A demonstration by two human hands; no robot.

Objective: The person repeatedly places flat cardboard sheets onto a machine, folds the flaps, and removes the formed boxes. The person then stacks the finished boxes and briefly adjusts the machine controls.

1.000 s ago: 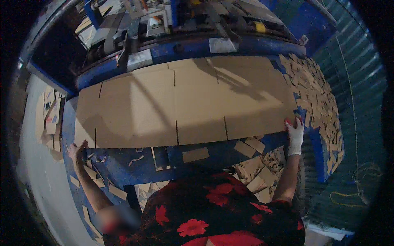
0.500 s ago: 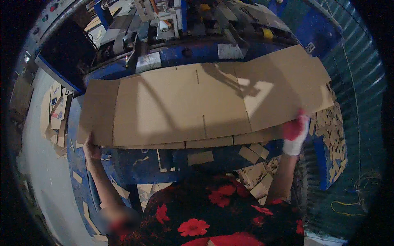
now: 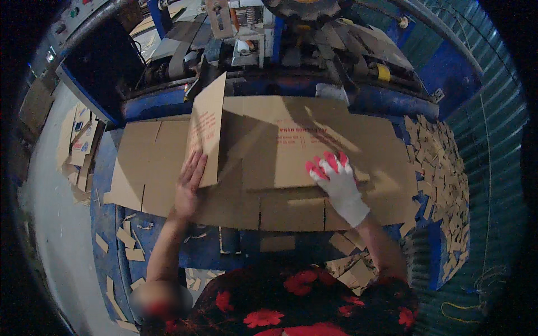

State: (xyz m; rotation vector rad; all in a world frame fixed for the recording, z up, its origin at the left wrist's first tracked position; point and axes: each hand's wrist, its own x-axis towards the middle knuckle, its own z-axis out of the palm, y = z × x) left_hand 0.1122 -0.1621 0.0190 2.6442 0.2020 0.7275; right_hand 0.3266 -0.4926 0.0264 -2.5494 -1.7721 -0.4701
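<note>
A brown cardboard box blank point(image 3: 258, 159) lies in front of me with its right part folded over, red print facing up. Its left panel point(image 3: 208, 126) stands nearly upright. My bare left hand point(image 3: 190, 182) lies along that raised panel with fingers stretched out; its thumb is hidden. My right hand point(image 3: 336, 182), in a white glove with red fingertips, rests on the folded part with its fingers bent and slightly apart. Beneath is another flat cardboard sheet point(image 3: 140, 148), reaching out on both sides.
A blue machine point(image 3: 269, 84) with rollers spans the far side. Cardboard scraps point(image 3: 443, 190) are piled at the right, and more lie on the blue table point(image 3: 106, 213). Printed cardboard pieces point(image 3: 81, 145) are stacked at the left, and a corrugated wall point(image 3: 499, 145) stands at the right.
The blank, held spread out by its two ends before, is now lower and folded, with print showing. Both hands have moved inward, and the view has shifted slightly.
</note>
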